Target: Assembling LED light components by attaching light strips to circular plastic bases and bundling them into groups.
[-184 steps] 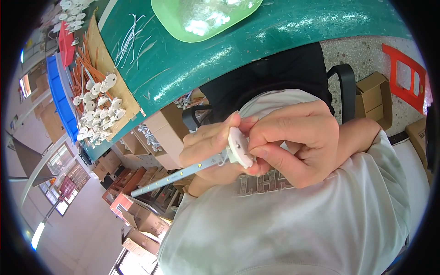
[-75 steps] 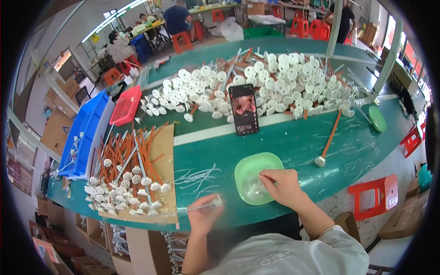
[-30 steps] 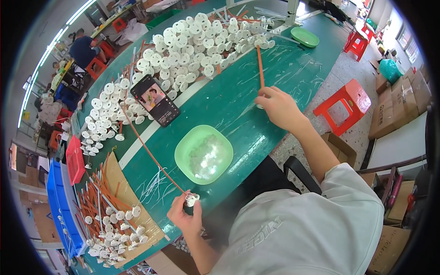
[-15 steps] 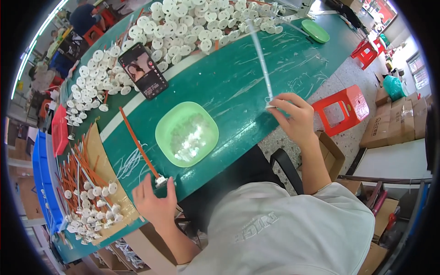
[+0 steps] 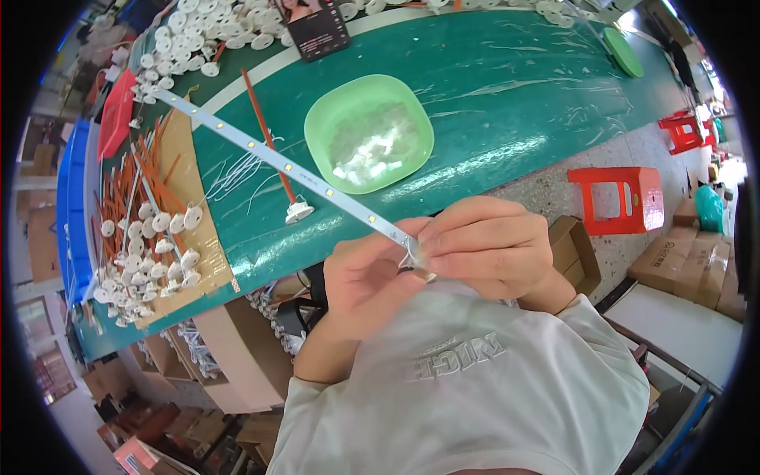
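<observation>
A slim pale LED strip [image 5: 288,168] with small yellow chips slants up and to the left from my hands, over the table. My right hand [image 5: 491,249] pinches its near end, where thin white wires [image 5: 410,252] show. My left hand [image 5: 368,277] closes on the same end from the left, thumb below and fingers above. A bit of a pale round piece peeks out under the fingertips, mostly hidden. Beyond the strip, an orange strip [image 5: 265,127] with a white round base [image 5: 298,212] lies on the table.
A green bowl [image 5: 313,150] of small clear pieces sits on the green table [image 5: 507,95]. Loose white wires [image 5: 237,174] lie left of it. White round bases [image 5: 186,36] crowd the back, near a phone [image 5: 321,36]. Orange strips with bases [image 5: 150,229] are heaped left; a red stool [image 5: 621,198] stands right.
My right hand has brought the LED strip from the right to the middle, tipping it leftward. My left hand has left the orange strip's base and joined it. The view has shifted.
</observation>
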Demonstrator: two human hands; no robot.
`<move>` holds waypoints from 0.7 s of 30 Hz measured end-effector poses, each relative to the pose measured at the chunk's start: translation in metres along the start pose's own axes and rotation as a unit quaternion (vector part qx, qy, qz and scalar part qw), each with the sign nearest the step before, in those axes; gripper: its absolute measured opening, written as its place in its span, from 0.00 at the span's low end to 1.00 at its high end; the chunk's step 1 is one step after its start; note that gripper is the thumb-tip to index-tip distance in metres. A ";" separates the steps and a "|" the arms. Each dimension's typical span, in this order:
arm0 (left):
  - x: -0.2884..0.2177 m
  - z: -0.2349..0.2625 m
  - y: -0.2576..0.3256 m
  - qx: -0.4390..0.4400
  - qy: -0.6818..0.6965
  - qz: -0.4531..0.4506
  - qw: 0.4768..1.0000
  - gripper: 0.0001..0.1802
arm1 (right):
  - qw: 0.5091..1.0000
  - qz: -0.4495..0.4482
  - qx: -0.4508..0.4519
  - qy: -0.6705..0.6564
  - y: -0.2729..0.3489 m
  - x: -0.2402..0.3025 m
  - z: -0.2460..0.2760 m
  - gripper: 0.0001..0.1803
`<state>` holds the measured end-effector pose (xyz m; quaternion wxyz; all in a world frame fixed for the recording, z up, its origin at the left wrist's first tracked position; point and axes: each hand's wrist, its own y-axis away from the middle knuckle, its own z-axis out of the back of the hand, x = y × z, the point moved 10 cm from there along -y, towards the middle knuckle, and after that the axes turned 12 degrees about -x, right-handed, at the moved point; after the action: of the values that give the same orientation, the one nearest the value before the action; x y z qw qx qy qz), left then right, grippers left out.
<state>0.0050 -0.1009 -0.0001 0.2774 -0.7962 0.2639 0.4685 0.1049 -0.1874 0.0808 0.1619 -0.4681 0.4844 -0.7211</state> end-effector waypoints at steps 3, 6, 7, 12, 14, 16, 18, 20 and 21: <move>-0.002 0.009 0.004 0.014 0.009 -0.008 1.000 0.23 | 0.998 -0.042 0.009 -0.038 0.002 -0.007 -0.011 0.11; 0.001 0.017 0.009 -0.004 0.066 0.007 0.998 0.14 | 0.998 -0.045 0.021 -0.040 0.005 -0.011 -0.021 0.11; 0.004 0.022 0.010 -0.017 0.067 0.012 0.998 0.16 | 0.999 -0.042 0.017 -0.026 0.009 -0.013 -0.022 0.11; -0.005 0.025 0.011 0.012 0.082 -0.016 0.996 0.29 | 0.999 -0.040 0.020 -0.023 0.010 -0.016 -0.030 0.11; -0.002 0.031 0.014 -0.009 0.020 0.004 1.000 0.23 | 0.996 -0.043 0.053 -0.052 0.012 -0.017 -0.036 0.10; -0.003 0.039 0.016 -0.021 0.013 0.025 0.999 0.23 | 0.996 -0.043 0.061 -0.051 0.012 -0.018 -0.040 0.10; 0.000 0.047 0.014 -0.032 0.006 0.045 0.998 0.23 | 0.995 -0.043 0.069 -0.050 0.010 -0.020 -0.045 0.10; -0.003 0.049 0.009 -0.013 0.014 0.034 0.999 0.25 | 0.994 -0.042 0.080 -0.054 0.005 -0.022 -0.052 0.11; -0.002 0.054 0.009 -0.013 0.014 0.031 0.999 0.25 | 0.994 -0.039 0.082 -0.054 0.002 -0.024 -0.056 0.11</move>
<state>-0.0341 -0.0695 -0.0219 0.2482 -0.7977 0.2865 0.4691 0.0708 -0.1409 0.0616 0.1973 -0.5105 0.3957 -0.7375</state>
